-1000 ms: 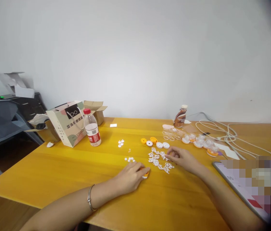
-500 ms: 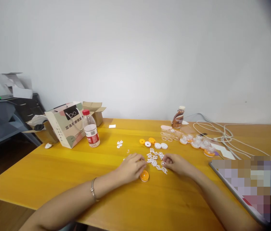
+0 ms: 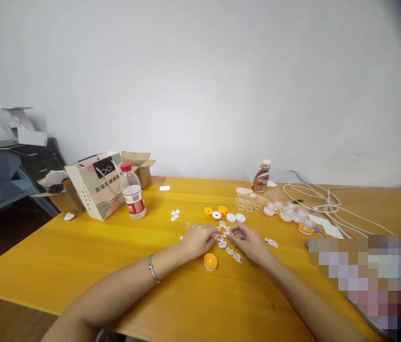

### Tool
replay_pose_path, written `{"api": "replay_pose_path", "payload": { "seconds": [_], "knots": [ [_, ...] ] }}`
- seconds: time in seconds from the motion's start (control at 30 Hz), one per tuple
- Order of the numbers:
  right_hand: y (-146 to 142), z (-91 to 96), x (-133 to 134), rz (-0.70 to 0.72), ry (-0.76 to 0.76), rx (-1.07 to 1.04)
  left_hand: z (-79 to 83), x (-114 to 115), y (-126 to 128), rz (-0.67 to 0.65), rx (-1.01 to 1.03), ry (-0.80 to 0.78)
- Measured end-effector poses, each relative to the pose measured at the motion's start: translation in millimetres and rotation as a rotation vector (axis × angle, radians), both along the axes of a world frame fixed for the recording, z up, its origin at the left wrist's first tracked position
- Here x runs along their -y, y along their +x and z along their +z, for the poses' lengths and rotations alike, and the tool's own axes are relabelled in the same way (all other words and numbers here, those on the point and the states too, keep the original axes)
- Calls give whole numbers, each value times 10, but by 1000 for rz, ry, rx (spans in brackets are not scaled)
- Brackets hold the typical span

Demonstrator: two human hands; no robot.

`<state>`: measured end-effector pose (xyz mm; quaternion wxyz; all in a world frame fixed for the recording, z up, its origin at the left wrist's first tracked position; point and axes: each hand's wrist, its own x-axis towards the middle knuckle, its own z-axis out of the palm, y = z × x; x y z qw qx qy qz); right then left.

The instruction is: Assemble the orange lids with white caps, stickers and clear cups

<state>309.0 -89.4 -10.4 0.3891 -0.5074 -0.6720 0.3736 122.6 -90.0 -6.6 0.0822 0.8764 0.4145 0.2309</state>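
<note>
The orange cup (image 3: 210, 261) is sitting nearest on the bench (image 3: 243, 304), risking a knock if the left hand (image 3: 199, 239) swings back. It and the right hand (image 3: 250, 244) are curving narrowly over white openwork pieces (image 3: 237, 257), grip impossible to tell; crowded fingers may be tangling these.

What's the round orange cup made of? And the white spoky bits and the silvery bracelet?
The round orange-and-white cup looks like smooth, hard plastic: even, bright colour with a shine. The flat, white, spoked pieces are probably plastic too: thin and plain white, though their finish is too small to judge. The thin silvery bracelet seems polished metal, because it gleams.
</note>
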Motion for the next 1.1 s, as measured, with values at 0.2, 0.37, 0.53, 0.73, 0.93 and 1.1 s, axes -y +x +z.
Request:
{"api": "replay_pose_path", "payload": {
  "seconds": [0.2, 0.37, 0.53, 0.73, 0.93, 1.1],
  "knots": [
    [-134, -44, 80, 157, -256, -416, 73, 128, -197, -58, 437, -213],
    [-189, -65, 132, 202, -400, -503, 18, 160, -202, -119, 637, -366],
    [-192, -13, 177, 275, -445, -501, 26, 174, -159, -140, 561, -173],
    [-209, 23, 219, 265, -461, -535, -11, 145, -150, -170, 568, -120],
    [-221, 46, 225, 235, -437, -531, -58, 126, -146, -123, 601, -117],
    [-213, 16, 197, 259, -443, -502, -70, 132, -125, -117, 574, -110]
  ]
}}
